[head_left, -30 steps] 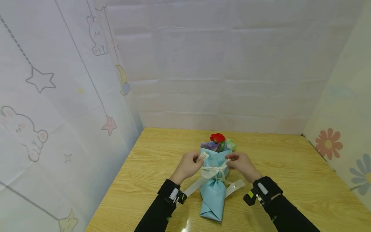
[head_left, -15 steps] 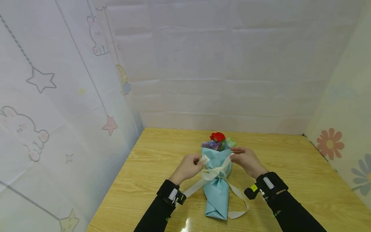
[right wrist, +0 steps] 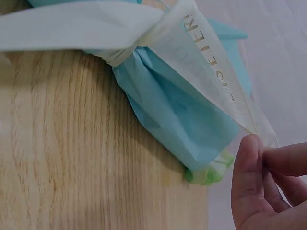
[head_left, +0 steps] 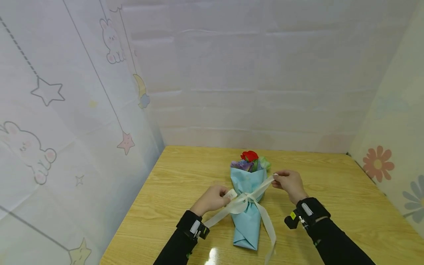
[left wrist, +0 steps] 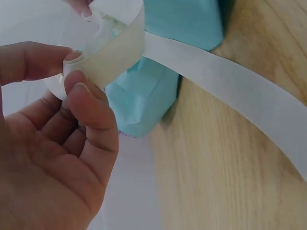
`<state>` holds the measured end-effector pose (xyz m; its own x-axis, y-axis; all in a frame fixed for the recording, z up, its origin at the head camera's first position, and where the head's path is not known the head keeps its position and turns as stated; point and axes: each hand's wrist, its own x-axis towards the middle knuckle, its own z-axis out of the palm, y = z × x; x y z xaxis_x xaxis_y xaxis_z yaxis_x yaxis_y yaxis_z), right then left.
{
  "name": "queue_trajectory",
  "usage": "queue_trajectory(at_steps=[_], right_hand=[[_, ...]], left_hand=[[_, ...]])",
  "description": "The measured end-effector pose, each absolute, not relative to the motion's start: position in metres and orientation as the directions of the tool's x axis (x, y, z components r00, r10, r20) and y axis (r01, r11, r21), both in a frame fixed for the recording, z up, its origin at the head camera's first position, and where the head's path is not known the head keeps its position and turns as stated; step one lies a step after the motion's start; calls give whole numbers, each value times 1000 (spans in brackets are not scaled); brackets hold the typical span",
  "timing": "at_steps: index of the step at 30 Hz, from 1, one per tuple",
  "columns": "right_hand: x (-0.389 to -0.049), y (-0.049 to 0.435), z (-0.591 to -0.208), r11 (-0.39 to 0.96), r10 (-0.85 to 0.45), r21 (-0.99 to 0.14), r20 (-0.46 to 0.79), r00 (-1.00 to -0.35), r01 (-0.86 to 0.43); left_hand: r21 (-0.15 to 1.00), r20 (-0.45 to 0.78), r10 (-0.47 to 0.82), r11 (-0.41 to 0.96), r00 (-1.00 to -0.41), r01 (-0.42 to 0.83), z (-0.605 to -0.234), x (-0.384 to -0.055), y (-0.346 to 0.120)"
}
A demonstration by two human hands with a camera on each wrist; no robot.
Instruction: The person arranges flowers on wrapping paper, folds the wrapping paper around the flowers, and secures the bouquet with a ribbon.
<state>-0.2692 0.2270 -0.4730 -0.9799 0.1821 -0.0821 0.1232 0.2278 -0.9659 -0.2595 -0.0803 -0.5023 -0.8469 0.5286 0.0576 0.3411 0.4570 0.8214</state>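
Note:
A bouquet wrapped in light blue paper [head_left: 246, 228] lies on the table, its red flower [head_left: 250, 156], purple flower [head_left: 243, 165] and pale green flower [head_left: 264, 163] at the far end. Cream ribbon [head_left: 263, 186] is tied round its waist. My left hand [head_left: 212, 200] pinches a loop of the ribbon between thumb and index finger, left of the knot. To the right, my right hand [head_left: 289, 184] pinches another part and holds it drawn out from the knot. Gold lettering shows on the ribbon [right wrist: 216, 72] in the right wrist view. Loose tails trail toward the front on both sides.
The wooden table [head_left: 185, 173] runs back to a pale cloth backdrop [head_left: 212, 73]. Printed cloth [head_left: 66, 121] with rabbits and stars hangs at the left. Another cloth [head_left: 381, 129] with printed flowers hangs at the right. Both wrists wear black bands with cameras.
My right hand has moved right, drawing the ribbon out straighter from the knot. My left hand has come slightly down and left. The right tail has shifted and now hangs toward the front edge.

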Motion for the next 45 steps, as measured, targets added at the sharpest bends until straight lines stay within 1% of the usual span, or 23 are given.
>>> queue_trajectory(at_steps=[3,5,10,14,16,18,20,22,23,24,27,29,31,32,33,34,35,37,38,40,41,43,45], right_hand=[[-270,233,-481,214,213,-969,-79,-974,126],[-270,234,-482,208,220,-971,-74,-973,121],[-272,228,-473,234,197,-969,-30,-980,76],[-273,222,-459,244,147,-969,15,-989,22],[-272,220,-452,261,106,-965,18,-994,10],[-272,220,-445,305,61,-952,13,-998,6],[-270,219,-437,360,19,-933,19,-1000,-11],[-270,219,-430,411,-12,-911,30,-999,-32],[-270,219,-427,431,-24,-901,36,-999,-43],[-270,219,-424,449,-34,-892,42,-999,-53],[-270,217,-417,490,-70,-868,51,-996,-79],[-269,216,-413,512,-82,-855,53,-995,-88],[-269,214,-410,528,-93,-844,54,-994,-95],[-268,213,-410,532,-96,-842,51,-994,-95],[-268,213,-409,534,-97,-841,49,-994,-93],[-268,212,-408,532,-101,-841,47,-994,-93],[-267,211,-408,532,-105,-841,46,-993,-95],[-267,210,-408,528,-119,-843,44,-992,-101],[-267,209,-409,524,-122,-846,41,-992,-99],[-266,208,-410,521,-137,-846,48,-989,-113],[-266,207,-411,524,-146,-843,53,-988,-123],[-265,205,-414,537,-166,-830,70,-984,-150],[-264,201,-416,559,-192,-805,103,-976,-196]], left_hand=[[820,29,529,473,-848,323,-506,-258,-80],[827,31,531,461,-847,320,-506,-257,-79],[863,146,533,343,-833,370,-497,-256,-74],[853,271,492,276,-827,443,-484,-254,-66],[838,317,495,253,-809,483,-478,-250,-58],[830,338,529,222,-779,511,-474,-244,-48],[798,348,587,224,-731,559,-474,-238,-34],[741,333,645,272,-688,614,-476,-231,-19],[692,321,670,316,-669,649,-479,-228,-12],[634,300,697,365,-651,682,-483,-224,-5],[396,224,772,486,-595,779,-498,-211,13],[217,182,817,509,-547,833,-509,-202,23],[74,154,849,499,-504,863,-518,-195,30],[30,150,861,487,-486,873,-520,-193,32],[17,142,870,476,-473,879,-521,-192,33],[43,133,872,470,-471,882,-521,-192,33],[105,141,870,461,-472,881,-520,-193,32],[291,176,850,438,-497,851,-513,-199,28],[397,207,823,424,-529,814,-508,-203,25],[554,299,732,389,-612,736,-498,-214,16],[599,344,672,380,-656,704,-492,-221,12],[663,388,541,398,-746,633,-481,-235,2],[699,403,441,418,-802,581,-472,-248,-6]])
